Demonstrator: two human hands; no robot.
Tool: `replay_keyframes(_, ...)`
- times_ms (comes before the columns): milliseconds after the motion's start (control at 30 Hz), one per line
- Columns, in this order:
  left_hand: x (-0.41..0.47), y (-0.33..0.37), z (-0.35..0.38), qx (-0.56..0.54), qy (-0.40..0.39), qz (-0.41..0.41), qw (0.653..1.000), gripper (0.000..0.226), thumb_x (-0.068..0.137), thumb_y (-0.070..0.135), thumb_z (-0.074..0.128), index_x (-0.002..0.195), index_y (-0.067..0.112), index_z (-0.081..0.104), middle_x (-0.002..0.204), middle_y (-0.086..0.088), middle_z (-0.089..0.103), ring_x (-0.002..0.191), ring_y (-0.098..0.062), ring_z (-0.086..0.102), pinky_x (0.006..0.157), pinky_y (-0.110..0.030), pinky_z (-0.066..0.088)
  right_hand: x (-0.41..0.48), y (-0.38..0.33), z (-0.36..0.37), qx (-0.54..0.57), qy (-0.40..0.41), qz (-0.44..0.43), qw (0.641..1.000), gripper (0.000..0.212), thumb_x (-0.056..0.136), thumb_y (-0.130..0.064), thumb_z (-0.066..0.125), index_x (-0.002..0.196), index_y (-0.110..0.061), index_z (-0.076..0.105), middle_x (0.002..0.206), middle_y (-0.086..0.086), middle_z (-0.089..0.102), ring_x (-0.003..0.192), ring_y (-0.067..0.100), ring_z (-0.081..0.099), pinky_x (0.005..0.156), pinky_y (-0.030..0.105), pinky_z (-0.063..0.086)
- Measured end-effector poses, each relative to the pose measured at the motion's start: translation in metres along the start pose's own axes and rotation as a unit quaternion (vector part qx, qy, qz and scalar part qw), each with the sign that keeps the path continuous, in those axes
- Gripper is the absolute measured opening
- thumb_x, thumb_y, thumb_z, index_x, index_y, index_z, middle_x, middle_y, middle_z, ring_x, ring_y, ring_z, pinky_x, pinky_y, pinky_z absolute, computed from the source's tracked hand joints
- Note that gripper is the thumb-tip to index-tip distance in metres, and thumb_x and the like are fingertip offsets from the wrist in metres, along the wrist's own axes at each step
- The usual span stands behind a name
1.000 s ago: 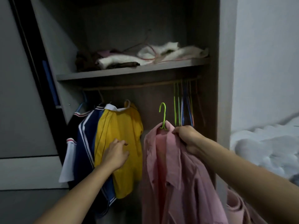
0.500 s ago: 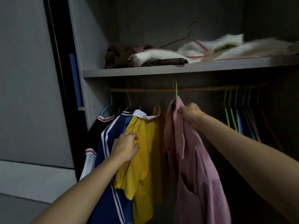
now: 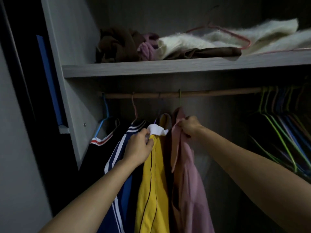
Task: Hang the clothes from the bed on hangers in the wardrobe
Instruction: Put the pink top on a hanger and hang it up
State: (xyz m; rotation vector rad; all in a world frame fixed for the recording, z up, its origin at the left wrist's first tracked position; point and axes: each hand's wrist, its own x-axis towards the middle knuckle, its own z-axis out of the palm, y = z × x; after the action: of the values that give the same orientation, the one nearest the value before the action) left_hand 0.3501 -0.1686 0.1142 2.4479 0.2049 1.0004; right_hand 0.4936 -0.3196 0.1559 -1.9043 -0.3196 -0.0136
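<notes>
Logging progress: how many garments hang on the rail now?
4, left to right: black top, navy striped top, yellow shirt, pink shirt. Others may hide between them.

The shelf [image 3: 168, 68] I face carries a crumpled brown heap [image 3: 116, 46] at its left end, a purple bundle [image 3: 148, 47] touching that, then fluffy white cloth [image 3: 262, 35] spreading rightward, a pink wire hanger [image 3: 242, 37] on top. Just below the shelf runs the wooden rail [image 3: 210, 93], holding dark tops [image 3: 99, 153], a yellow shirt [image 3: 151, 190], a pink shirt [image 3: 190, 190] and, rightmost, empty hangers [image 3: 277, 132].
</notes>
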Motion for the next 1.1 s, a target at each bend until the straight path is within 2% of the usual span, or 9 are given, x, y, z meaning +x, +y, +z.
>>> replay_keyframes(67, 0.0, -0.004, 0.001, -0.013, 0.001, 0.016, 1.0, 0.015, 0.091, 0.024, 0.057, 0.104, 0.017, 0.059, 0.062, 0.009, 0.055, 0.061, -0.01, 0.055, 0.054, -0.029, 0.041, -0.002, 0.011, 0.009, 0.0, -0.001, 0.0, 1.0, 0.026, 0.091, -0.018, 0.059, 0.106, 0.003, 0.058, 0.078, 0.016, 0.06, 0.06, 0.026, 0.059, 0.048, 0.031, 0.047)
replay_keyframes(167, -0.002, -0.002, -0.003, 0.002, 0.031, 0.032, 0.999, 0.017, 0.09, 0.031, 0.057, 0.103, 0.021, 0.061, 0.07, 0.007, 0.062, 0.069, -0.016, 0.06, 0.06, -0.034, 0.05, -0.012, 0.012, 0.006, 0.005, -0.022, -0.014, 1.0, 0.021, 0.092, -0.023, 0.062, 0.093, -0.002, 0.06, 0.067, 0.01, 0.055, 0.05, 0.02, 0.051, 0.038, 0.022, 0.041)
replay_keyframes(233, 0.0, 0.005, -0.007, 0.018, 0.071, 0.051, 0.996, 0.016, 0.09, 0.031, 0.057, 0.1, 0.021, 0.063, 0.074, 0.006, 0.063, 0.074, -0.019, 0.061, 0.06, -0.031, 0.046, -0.026, 0.011, -0.005, 0.01, -0.043, -0.017, 0.999, 0.026, 0.093, -0.029, 0.061, 0.079, -0.009, 0.055, 0.063, 0.006, 0.051, 0.048, 0.017, 0.048, 0.037, 0.018, 0.038)
replay_keyframes(300, 0.001, 0.02, -0.008, 0.016, 0.102, 0.077, 0.992, 0.016, 0.088, 0.028, 0.059, 0.1, 0.018, 0.064, 0.074, 0.005, 0.061, 0.075, -0.02, 0.06, 0.061, -0.028, 0.039, -0.043, 0.013, -0.022, 0.02, -0.039, -0.023, 0.999, 0.029, 0.095, -0.035, 0.058, 0.081, -0.01, 0.055, 0.068, 0.005, 0.053, 0.051, 0.015, 0.05, 0.04, 0.017, 0.039)
replay_keyframes(467, -0.013, 0.077, 0.011, -0.031, 0.097, 0.139, 0.985, 0.013, 0.085, 0.023, 0.062, 0.096, 0.018, 0.066, 0.075, 0.001, 0.066, 0.074, -0.024, 0.062, 0.063, -0.032, 0.047, -0.079, 0.045, -0.078, -0.008, 0.023, -0.022, 0.999, 0.031, 0.095, -0.034, 0.058, 0.074, -0.012, 0.057, 0.072, 0.009, 0.057, 0.054, 0.017, 0.051, 0.048, 0.025, 0.04)
replay_keyframes(600, -0.041, 0.137, 0.046, -0.056, 0.04, 0.164, 0.984, 0.01, 0.084, 0.025, 0.062, 0.093, 0.021, 0.066, 0.078, 0.001, 0.068, 0.079, -0.024, 0.064, 0.066, -0.03, 0.046, -0.123, 0.083, -0.15, -0.115, 0.106, -0.007, 0.988, 0.026, 0.086, -0.038, 0.066, 0.075, -0.015, 0.065, 0.065, 0.003, 0.062, 0.061, 0.022, 0.058, 0.062, 0.039, 0.051)
replay_keyframes(733, -0.075, 0.194, 0.08, -0.074, -0.032, 0.131, 0.988, 0.007, 0.084, 0.027, 0.061, 0.086, 0.022, 0.066, 0.073, 0.005, 0.065, 0.078, -0.025, 0.063, 0.066, -0.033, 0.047, -0.18, 0.108, -0.224, -0.173, 0.157, 0.031, 0.972, 0.02, 0.082, -0.039, 0.066, 0.082, -0.019, 0.066, 0.084, 0.005, 0.07, 0.078, 0.025, 0.065, 0.075, 0.041, 0.057)
replay_keyframes(900, -0.097, 0.249, 0.121, -0.13, -0.123, 0.074, 0.981, 0.006, 0.084, 0.021, 0.061, 0.081, 0.018, 0.066, 0.066, 0.004, 0.061, 0.071, -0.02, 0.058, 0.061, -0.026, 0.038, -0.238, 0.129, -0.283, -0.219, 0.191, 0.055, 0.955, 0.013, 0.083, -0.037, 0.068, 0.086, -0.025, 0.064, 0.091, 0.003, 0.068, 0.087, 0.023, 0.064, 0.075, 0.031, 0.049)
replay_keyframes(1100, -0.074, 0.288, 0.178, -0.278, -0.19, -0.078, 0.938, 0.01, 0.086, 0.025, 0.064, 0.082, 0.016, 0.062, 0.089, -0.016, 0.068, 0.09, -0.036, 0.065, 0.082, -0.04, 0.055, -0.258, 0.142, -0.323, -0.245, 0.204, 0.043, 0.947, 0.011, 0.088, -0.033, 0.068, 0.091, -0.022, 0.066, 0.079, -0.002, 0.064, 0.066, 0.01, 0.059, 0.061, 0.023, 0.045)
